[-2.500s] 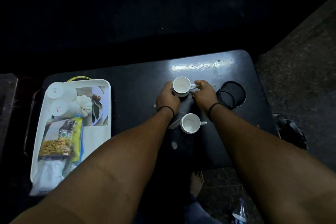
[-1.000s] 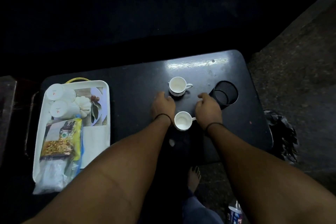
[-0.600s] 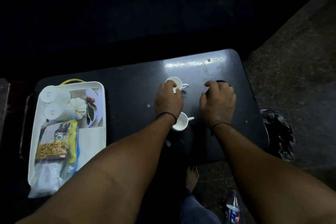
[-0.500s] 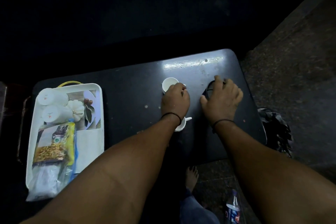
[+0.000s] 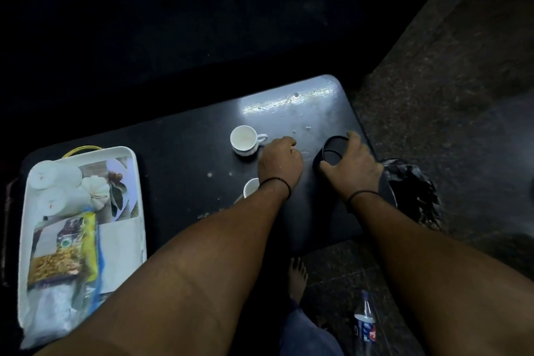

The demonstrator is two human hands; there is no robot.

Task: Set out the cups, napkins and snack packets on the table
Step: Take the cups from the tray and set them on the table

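Observation:
A white cup point(image 5: 244, 143) stands upright on the black table point(image 5: 185, 159), its handle pointing right. A second white cup point(image 5: 250, 186) is mostly hidden under my left wrist. My left hand point(image 5: 280, 163) rests knuckles-up just right of the far cup's handle, fingers curled with nothing visible in them. My right hand point(image 5: 354, 165) grips a black round holder point(image 5: 332, 147) near the table's right edge. At the left, the white tray point(image 5: 130, 153) holds two white paper cups point(image 5: 55, 176) on their sides, a yellow snack packet point(image 5: 65, 251), a clear packet point(image 5: 49, 312) and a white napkin point(image 5: 120, 240).
Crumbs and white specks dot the table between tray and cups. A black plastic bag point(image 5: 413, 185) lies off the right edge. On the floor below are a bare foot point(image 5: 297, 274) and a plastic bottle point(image 5: 364, 324). Beyond the table it is dark.
Both hands let go of the far cup and shifted right. My right hand took hold of the black round holder; my left hand passed over the near cup and settled beside the far cup's handle.

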